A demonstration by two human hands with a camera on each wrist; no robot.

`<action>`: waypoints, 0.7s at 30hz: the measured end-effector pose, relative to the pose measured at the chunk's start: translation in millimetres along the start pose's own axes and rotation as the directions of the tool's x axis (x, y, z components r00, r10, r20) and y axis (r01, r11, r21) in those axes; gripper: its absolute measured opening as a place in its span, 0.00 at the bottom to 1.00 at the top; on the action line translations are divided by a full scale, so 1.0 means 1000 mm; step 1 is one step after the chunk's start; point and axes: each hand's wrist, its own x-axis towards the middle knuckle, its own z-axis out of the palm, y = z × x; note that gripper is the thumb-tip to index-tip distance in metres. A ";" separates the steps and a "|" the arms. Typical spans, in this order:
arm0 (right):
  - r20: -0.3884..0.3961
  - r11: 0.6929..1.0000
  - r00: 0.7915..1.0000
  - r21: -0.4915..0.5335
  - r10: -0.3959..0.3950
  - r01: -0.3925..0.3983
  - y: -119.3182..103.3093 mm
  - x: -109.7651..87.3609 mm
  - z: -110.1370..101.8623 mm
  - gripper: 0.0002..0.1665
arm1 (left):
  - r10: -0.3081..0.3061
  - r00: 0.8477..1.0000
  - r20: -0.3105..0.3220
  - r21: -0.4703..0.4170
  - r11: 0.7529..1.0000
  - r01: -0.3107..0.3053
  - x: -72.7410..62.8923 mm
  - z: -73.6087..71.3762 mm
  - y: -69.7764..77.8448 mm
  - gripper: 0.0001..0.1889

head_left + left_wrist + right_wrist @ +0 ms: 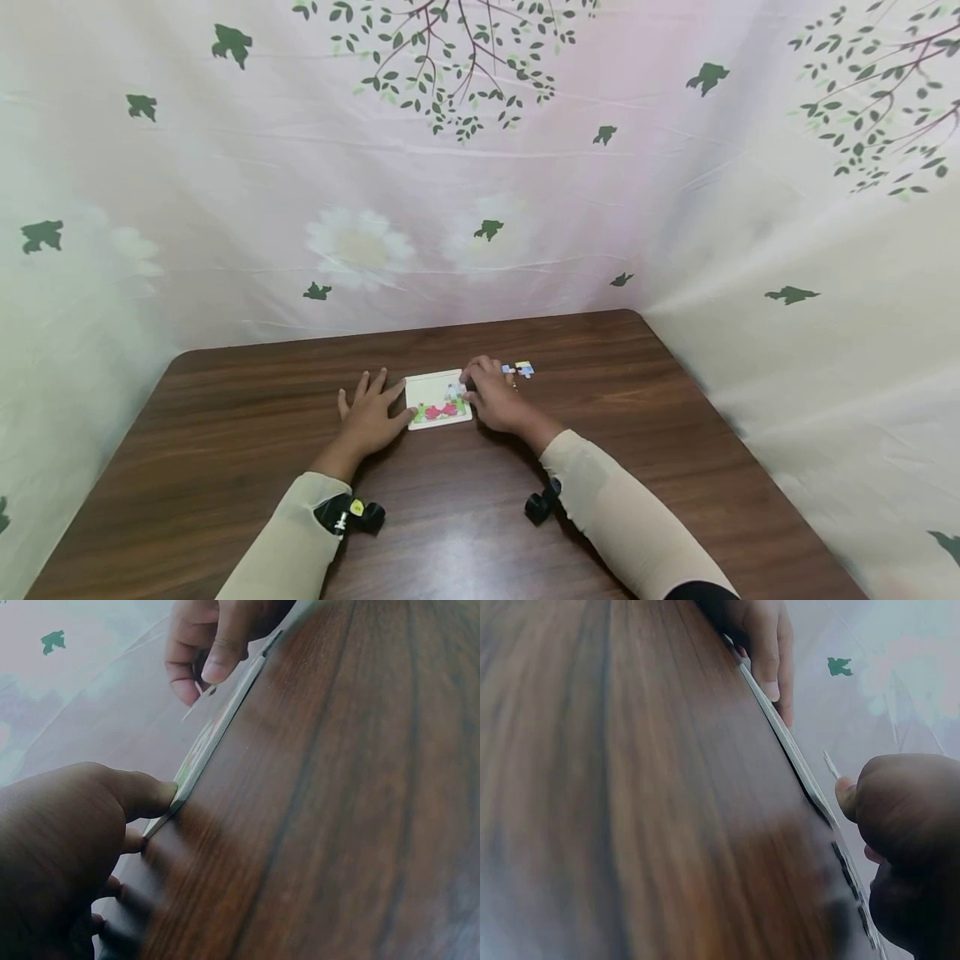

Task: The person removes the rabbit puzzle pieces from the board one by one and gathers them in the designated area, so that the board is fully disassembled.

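Note:
A white-framed jigsaw puzzle board point(429, 390) lies on the table, with pink and green picture pieces along its near side and right end. My left hand point(372, 422) is spread at the board's left end, thumb and forefinger touching its edge. Over the right end of the board, my right hand point(495, 398) pinches a thin puzzle piece point(198, 703) between thumb and fingers. In the left wrist view that piece is tilted and held just above the board. The picture on it cannot be made out.
Loose jigsaw pieces point(524, 369) lie on the brown wooden table point(450, 500) just right of the right hand, which partly hides some. A printed cloth point(420, 183) hangs behind the table's far edge and along the sides.

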 end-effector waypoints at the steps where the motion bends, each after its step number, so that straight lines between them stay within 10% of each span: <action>1: -0.003 1.000 1.000 -0.001 0.000 -0.001 0.001 0.000 -0.001 0.09 | -0.004 1.000 -0.002 0.006 1.000 0.004 0.000 0.000 0.000 0.37; 21: -0.104 0.999 0.994 0.037 0.039 -0.036 0.042 -0.018 -0.023 0.08 | -0.003 1.000 -0.001 0.008 1.000 0.003 0.000 0.002 -0.001 0.37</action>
